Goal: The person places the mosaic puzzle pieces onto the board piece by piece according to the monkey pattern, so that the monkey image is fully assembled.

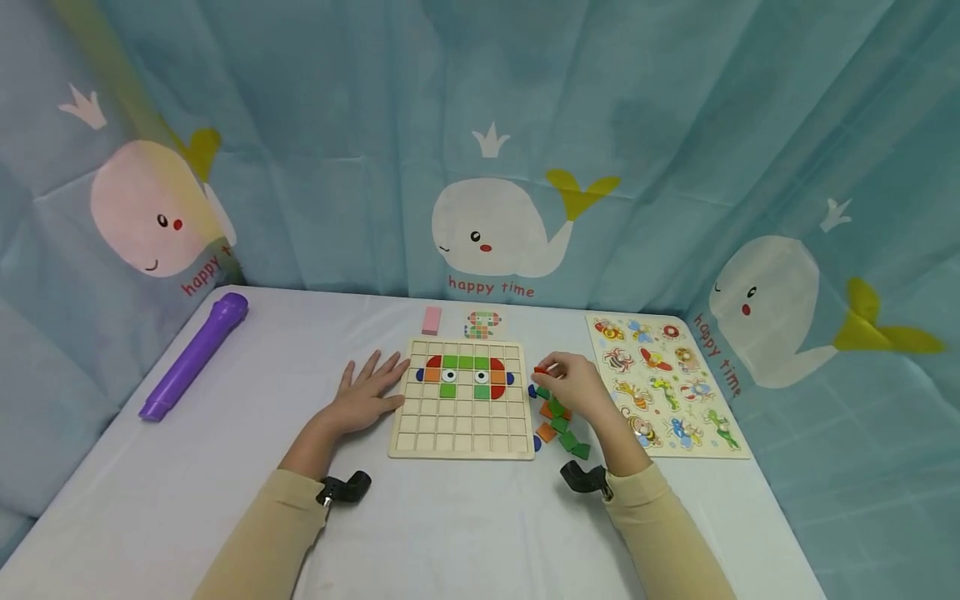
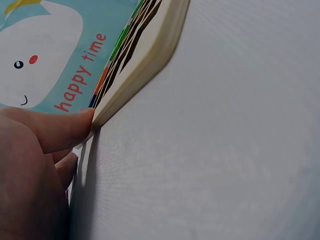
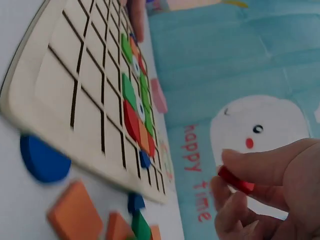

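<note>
Two-handed: touching gridded pale wooden board (image 1: 465, 429) with spread-fingered left hand (image 1: 363, 402), pinching in right hand (image 1: 573, 386), just beyond board's right edge, small thin red tile (image 3: 236, 180), probably light, stiff, best held by edges.

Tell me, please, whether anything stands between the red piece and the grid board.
Nothing visible does: the red piece, pinched in the right grip, is just right of the grid board, and the loose tiles lie on the piece's near side.
</note>
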`<control>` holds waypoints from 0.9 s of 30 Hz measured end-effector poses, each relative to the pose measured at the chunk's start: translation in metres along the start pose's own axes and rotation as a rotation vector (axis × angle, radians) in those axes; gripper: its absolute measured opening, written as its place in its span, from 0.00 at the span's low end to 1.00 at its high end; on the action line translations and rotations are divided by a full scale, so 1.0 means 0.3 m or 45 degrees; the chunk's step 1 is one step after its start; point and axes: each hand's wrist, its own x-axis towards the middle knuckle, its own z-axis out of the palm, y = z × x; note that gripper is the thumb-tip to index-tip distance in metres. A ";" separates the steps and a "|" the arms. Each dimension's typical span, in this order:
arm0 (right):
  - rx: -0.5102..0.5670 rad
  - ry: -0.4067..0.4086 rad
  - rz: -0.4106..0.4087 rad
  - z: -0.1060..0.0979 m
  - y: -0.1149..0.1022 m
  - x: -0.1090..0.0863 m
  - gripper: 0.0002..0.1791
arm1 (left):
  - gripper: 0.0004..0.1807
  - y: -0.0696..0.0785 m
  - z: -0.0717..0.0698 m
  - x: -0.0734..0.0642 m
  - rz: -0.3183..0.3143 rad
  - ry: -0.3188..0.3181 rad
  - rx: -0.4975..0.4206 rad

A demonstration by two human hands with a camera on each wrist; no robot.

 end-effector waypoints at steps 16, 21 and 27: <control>0.088 -0.185 -0.209 0.207 -0.141 0.082 0.13 | 0.38 0.004 0.001 0.000 0.005 0.010 0.010; 0.047 -0.235 -0.248 0.244 -0.177 0.090 0.13 | 0.38 0.000 0.006 0.006 0.005 0.014 0.019; 0.033 -0.321 -0.337 0.290 -0.207 0.107 0.19 | 0.38 0.001 0.003 0.003 0.003 0.006 0.010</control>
